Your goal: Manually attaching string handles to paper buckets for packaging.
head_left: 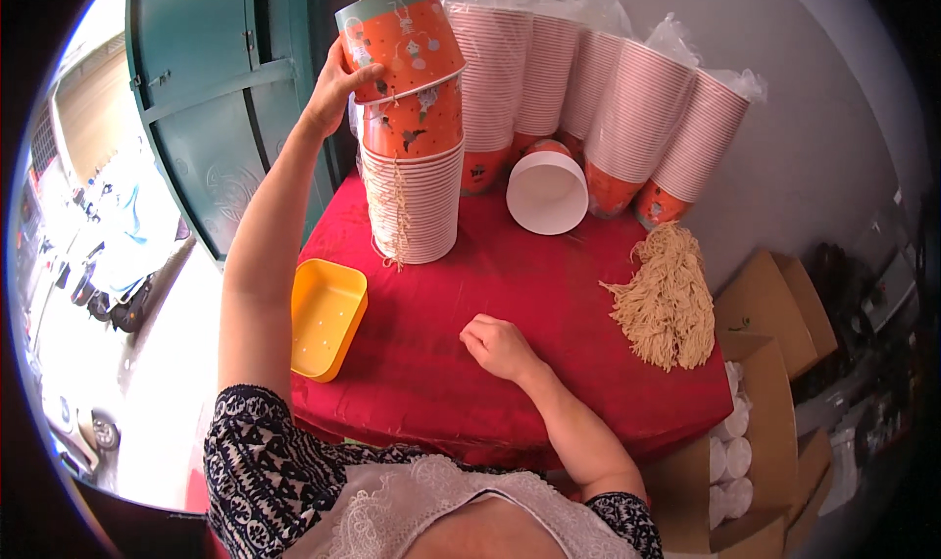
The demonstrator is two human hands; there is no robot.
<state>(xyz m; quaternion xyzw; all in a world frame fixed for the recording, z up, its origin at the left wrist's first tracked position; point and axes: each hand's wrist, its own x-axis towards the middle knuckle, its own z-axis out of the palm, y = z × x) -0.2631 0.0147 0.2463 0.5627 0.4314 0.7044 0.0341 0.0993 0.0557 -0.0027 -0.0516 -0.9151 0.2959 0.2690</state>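
Note:
My left hand [343,83] grips an orange paper bucket [410,49] with a green band and cartoon figures, tilted upside down at the top of a stack. Below it are another orange bucket [417,126] and a tall column of nested upside-down buckets [428,201] with pale rims. Thin tan strings [399,206] hang down the column's front. My right hand [498,346] is closed over the red cloth [578,294]; whether anything is inside its curled fingers is hidden. A yellow tray [351,335] with small white bits lies beside my left arm.
Several plastic-wrapped bucket stacks [647,108] line the table's back, before a grey wall. One loose bucket [547,194] lies on its side, white inside showing. A tan string bundle [667,309] lies at right. Cardboard boxes [774,402] stand beyond the right edge, a green door [201,98] at left.

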